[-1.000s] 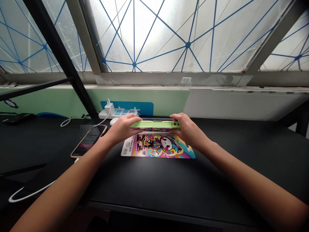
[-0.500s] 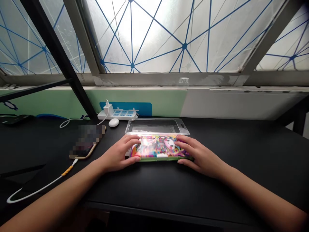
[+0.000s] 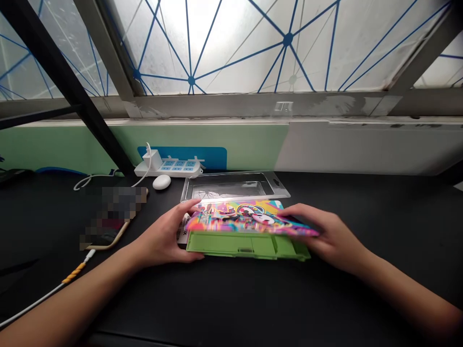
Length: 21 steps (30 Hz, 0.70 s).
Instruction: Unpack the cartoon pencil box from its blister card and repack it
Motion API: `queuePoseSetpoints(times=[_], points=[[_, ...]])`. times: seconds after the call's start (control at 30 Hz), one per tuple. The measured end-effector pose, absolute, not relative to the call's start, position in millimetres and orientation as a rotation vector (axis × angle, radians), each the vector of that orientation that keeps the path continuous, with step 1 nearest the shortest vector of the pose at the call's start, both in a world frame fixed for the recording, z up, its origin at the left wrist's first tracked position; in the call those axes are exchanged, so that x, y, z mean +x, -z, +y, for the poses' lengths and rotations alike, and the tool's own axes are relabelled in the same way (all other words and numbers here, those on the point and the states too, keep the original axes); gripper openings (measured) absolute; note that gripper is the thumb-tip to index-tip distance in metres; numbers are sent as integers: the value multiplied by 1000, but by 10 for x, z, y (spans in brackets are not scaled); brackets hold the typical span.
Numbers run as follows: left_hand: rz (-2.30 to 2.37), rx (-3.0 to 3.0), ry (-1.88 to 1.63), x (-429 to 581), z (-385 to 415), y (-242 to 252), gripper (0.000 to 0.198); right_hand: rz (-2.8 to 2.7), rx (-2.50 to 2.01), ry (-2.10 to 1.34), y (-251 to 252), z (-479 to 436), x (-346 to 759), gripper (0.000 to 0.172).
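Observation:
A green pencil box (image 3: 249, 245) with a bright cartoon lid (image 3: 249, 222) lies on the black desk (image 3: 231, 299) in front of me. My left hand (image 3: 167, 237) grips its left end, thumb on the lid and fingers curled under the edge. My right hand (image 3: 331, 237) holds the right end, fingers wrapped round it. The lid looks raised a little above the green base. A printed card insert (image 3: 181, 233) shows under the box at its left end. A clear plastic package shell (image 3: 231, 187) lies just behind the box.
A phone (image 3: 112, 218) on a charging cable (image 3: 43, 298) lies at the left. A white power strip (image 3: 170, 166) and a small white mouse (image 3: 161, 181) sit by the wall. A black slanted post (image 3: 68, 86) rises at the left.
Both hands brought the pencil box down from in front of the package onto the desk, cartoon side up, then pulled it nearer and tipped its green front edge toward me.

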<state>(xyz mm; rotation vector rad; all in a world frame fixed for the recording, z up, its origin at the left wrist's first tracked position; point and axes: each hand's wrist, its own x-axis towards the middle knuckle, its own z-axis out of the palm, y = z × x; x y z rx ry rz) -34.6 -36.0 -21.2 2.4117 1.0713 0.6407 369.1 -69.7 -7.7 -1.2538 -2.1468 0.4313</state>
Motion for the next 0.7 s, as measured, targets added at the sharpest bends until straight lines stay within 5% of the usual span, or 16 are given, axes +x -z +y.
queuePoseSetpoints(times=[0.27, 0.5, 0.7], points=[[1126, 2231, -665, -330, -419, 212, 126, -1768, -1458, -598, 147, -627, 3713, 42], [1094, 2180, -637, -317, -384, 74, 65, -1955, -1307, -498, 63, -679, 3716, 36], [1138, 2163, -650, -301, -398, 44, 51, -2136, -1108, -429, 25, -731, 3754, 33]])
